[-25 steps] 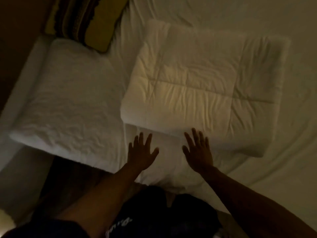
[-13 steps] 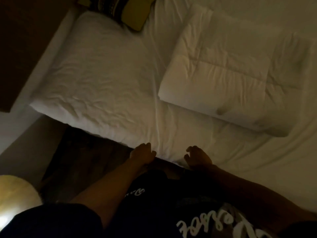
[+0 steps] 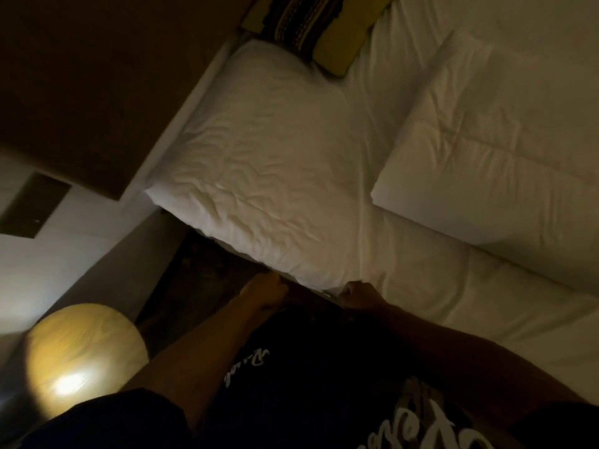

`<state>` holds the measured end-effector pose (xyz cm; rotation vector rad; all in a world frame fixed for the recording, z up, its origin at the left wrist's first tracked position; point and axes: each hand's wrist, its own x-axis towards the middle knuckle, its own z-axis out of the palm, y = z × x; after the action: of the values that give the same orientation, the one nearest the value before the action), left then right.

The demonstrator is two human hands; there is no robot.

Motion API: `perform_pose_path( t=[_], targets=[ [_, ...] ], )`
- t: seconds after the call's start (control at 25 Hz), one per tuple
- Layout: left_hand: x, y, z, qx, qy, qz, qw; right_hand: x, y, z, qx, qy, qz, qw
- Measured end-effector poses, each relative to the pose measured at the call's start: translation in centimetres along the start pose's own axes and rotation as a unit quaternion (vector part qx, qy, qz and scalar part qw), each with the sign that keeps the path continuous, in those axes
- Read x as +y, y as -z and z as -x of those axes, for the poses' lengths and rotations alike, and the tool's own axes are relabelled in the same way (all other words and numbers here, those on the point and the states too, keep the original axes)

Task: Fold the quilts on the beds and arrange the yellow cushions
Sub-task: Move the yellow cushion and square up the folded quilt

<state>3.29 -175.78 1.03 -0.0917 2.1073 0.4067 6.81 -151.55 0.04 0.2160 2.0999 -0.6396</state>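
Note:
The folded white quilt lies flat on the bed at the right. A yellow cushion with a dark striped band leans at the head of the bed, touching the top corner of the white pillow. My left hand is curled just off the bed's near edge, over the dark floor, and holds nothing. My right hand is curled at the edge of the sheet, well short of the quilt. The view is dim and blurred.
A brown headboard runs along the top left. A round yellow-lit surface glows at the lower left beside the bed. Dark floor shows between it and the mattress. My dark printed shirt fills the bottom.
Both hands have drawn back from beside the quilt to the bed's near edge and their fingers have curled. My view has swung left, bringing the headboard and the lit round surface in.

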Motion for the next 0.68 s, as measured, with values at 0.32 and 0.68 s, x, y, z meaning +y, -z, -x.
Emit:
perform_pose_path(
  t=[0.32,0.68],
  targets=[
    [-6.6,8.9,-6.8,0.010,0.027,-0.010,1.000,-9.5,2.9,-6.4,0.006,-0.022,-0.026,0.999],
    [-12.0,19.7,-14.4,-0.096,-0.008,-0.035,0.995,-24.0,2.8,-13.1,0.014,-0.062,-0.038,0.997]
  ],
)
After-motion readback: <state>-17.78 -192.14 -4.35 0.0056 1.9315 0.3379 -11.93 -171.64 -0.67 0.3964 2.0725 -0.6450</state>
